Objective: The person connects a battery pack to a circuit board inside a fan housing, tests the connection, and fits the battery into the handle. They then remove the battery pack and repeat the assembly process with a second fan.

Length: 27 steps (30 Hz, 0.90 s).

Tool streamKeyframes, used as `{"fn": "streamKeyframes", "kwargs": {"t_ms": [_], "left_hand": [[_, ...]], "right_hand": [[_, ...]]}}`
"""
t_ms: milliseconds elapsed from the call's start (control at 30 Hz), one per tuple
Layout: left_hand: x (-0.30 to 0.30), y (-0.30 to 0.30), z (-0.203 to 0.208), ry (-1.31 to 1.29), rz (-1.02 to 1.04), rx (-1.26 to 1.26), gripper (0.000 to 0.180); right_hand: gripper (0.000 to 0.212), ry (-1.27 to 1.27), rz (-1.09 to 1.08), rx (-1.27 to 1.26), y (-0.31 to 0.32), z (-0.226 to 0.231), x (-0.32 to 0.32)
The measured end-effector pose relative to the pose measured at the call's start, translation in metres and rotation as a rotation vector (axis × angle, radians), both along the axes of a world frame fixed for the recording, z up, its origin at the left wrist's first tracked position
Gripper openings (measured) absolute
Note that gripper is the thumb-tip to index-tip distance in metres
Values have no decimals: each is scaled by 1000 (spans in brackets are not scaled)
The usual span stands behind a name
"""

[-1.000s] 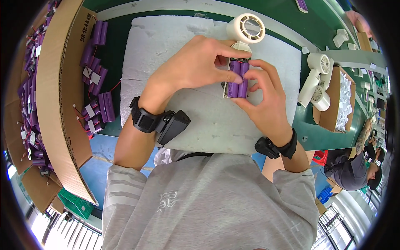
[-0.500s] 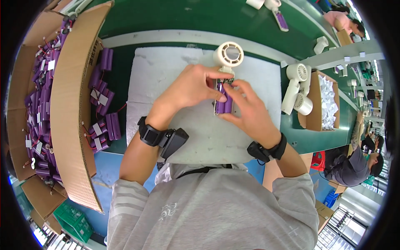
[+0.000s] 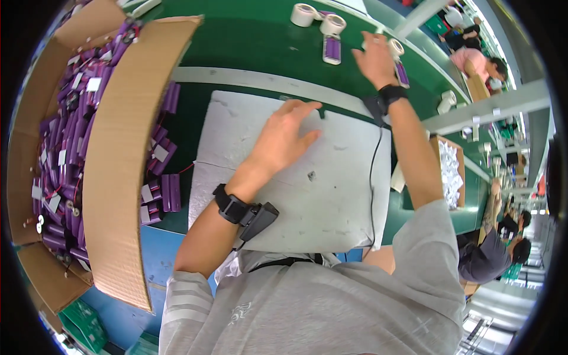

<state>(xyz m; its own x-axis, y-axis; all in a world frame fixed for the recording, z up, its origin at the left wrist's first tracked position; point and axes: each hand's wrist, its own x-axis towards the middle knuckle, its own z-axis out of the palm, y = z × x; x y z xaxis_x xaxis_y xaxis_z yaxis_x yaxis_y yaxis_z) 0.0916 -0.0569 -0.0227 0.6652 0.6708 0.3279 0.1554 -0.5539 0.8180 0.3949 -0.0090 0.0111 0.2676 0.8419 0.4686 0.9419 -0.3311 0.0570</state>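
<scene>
My left hand hovers above the pale foam pad, thumb and fingers apart, holding nothing. On the far right, my right hand reaches out over the green work surface with its fingers spread. Just beyond it lies a cream handheld fan, partly covered by the hand, with purple battery cells showing in its handle. Left of that hand, another handheld fan lies with purple cells exposed in its handle. A further fan head sits beside it.
On the left stands a cardboard box full of purple battery packs; more packs lie between box and pad. A box of white pieces is at right. A black cable crosses the pad. Co-workers sit at far right.
Both hands have let go of the handheld fan they held over the pad. My right hand has moved far forward and right; the left stays over the pad with opened fingers. The view has shifted.
</scene>
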Motion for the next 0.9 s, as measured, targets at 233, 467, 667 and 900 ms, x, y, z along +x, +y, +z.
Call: {"fn": "streamKeyframes", "kwargs": {"t_ms": [233, 467, 667, 900], "left_hand": [[6, -6, -5, -12, 12, 3, 40], [-1, -7, -2, 109, 1, 26, 42], [7, -10, -1, -8, -14, 8, 60], [-5, -24, 28, -212, -338, -556, 89]], "right_hand": [[81, 313, 58, -259, 34, -41, 187], [71, -17, -114, -126, -1, -14, 85], [51, 628, 12, -130, -61, 84, -19], [43, 1635, -109, -380, -126, 73, -98]]}}
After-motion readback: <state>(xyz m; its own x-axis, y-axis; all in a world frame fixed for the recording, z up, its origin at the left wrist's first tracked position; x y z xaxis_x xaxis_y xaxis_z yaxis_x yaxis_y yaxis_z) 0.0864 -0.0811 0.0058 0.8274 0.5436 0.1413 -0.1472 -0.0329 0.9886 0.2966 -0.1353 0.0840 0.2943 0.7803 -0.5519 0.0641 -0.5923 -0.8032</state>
